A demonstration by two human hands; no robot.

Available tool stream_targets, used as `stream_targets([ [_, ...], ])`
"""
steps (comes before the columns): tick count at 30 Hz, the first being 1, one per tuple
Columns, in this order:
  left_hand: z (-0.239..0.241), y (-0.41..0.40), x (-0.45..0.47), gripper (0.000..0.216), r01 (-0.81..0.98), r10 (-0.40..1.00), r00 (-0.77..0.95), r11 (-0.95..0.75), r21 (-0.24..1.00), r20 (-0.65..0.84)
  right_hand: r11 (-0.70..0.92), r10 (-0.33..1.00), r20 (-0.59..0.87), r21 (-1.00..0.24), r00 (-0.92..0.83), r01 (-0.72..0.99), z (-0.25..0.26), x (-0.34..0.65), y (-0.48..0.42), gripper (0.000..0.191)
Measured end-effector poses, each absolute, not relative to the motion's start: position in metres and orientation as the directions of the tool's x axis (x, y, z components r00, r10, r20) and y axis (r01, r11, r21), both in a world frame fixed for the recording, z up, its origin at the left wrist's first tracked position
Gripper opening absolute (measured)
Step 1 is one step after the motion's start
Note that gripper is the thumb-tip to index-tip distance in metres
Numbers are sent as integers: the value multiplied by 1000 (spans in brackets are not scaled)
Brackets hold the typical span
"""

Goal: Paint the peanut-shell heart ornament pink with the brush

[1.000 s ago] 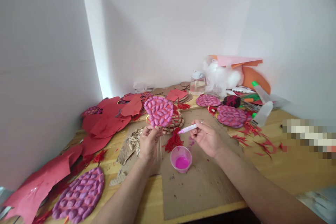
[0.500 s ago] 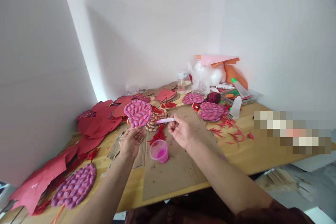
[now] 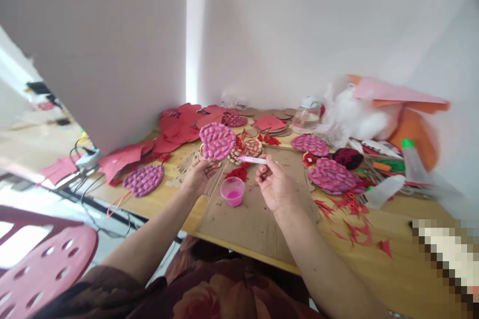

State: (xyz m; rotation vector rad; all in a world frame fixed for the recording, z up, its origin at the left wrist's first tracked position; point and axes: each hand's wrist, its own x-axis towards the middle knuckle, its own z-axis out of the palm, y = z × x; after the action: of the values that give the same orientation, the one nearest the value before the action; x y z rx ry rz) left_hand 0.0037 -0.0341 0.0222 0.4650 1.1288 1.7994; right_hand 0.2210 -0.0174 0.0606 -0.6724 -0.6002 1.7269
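My left hand (image 3: 202,173) is closed on the lower edge of a heart-shaped ornament (image 3: 217,140), covered in pink and purple oval pieces and held up above the table. Between the fingertips of my right hand (image 3: 275,182) is a slim white paintbrush (image 3: 256,160), its pink tip pointing left towards the ornament, apart from it. Below and between the hands stands a small clear cup (image 3: 232,192) with bright pink liquid inside. Behind the brush lies an uncoloured beige-and-red ornament (image 3: 250,147), partly hidden, with a red tassel (image 3: 239,172).
A cardboard sheet (image 3: 258,224) covers the table's middle. Red paper shapes (image 3: 179,127) are piled at the left. More pink ornaments (image 3: 333,175), a glue bottle (image 3: 385,192), a lidded jar (image 3: 309,115) and red scraps (image 3: 355,229) lie right. A pink stool (image 3: 75,239) stands lower left.
The head view has turned left and tilted, bringing the stool and cables into sight. Both hands still hold the ornament and the brush, with the brush tip still apart from the ornament.
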Motion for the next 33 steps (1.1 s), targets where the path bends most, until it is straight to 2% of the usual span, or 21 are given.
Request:
stream_targets([
  [7, 25, -41, 4, 27, -460, 805, -575, -170, 872, -146, -153, 975, -37, -823, -217, -547, 44, 227, -13, 43],
  [13, 28, -38, 6, 36, -416, 844, -529, -172, 893, -84, -1, 976, 94, -901, -198, -433, 40, 226, -18, 35],
  [18, 24, -29, 1, 39, -389, 899, -438, -207, 898, 17, 187, 950, 236, -954, -203, -233, 46, 235, -26, 32],
  [20, 22, -24, 0, 39, -397, 914, -405, -201, 895, 26, 277, 932, 287, -958, -220, -74, 49, 239, -34, 28],
  [21, 21, -21, -1, 39, -404, 922, -387, -199, 893, 30, 354, 912, 332, -934, -241, 55, 50, 241, -39, 26],
  [23, 19, -14, -1, 39, -422, 938, -343, -191, 886, 38, 511, 852, 429, -807, -300, 296, 53, 240, -48, 21],
  [26, 17, -3, 2, 39, -442, 954, -296, -181, 879, 48, 662, 749, 536, -571, -391, 486, 61, 230, -60, 14],
  [29, 15, 5, 6, 38, -465, 968, -249, -158, 871, 42, 696, 704, 552, -412, -447, 588, 67, 214, -67, 10],
  [33, 11, 5, 11, 39, -501, 987, -159, -108, 859, 32, 643, 742, 497, -336, -450, 689, 68, 198, -72, 8],
])
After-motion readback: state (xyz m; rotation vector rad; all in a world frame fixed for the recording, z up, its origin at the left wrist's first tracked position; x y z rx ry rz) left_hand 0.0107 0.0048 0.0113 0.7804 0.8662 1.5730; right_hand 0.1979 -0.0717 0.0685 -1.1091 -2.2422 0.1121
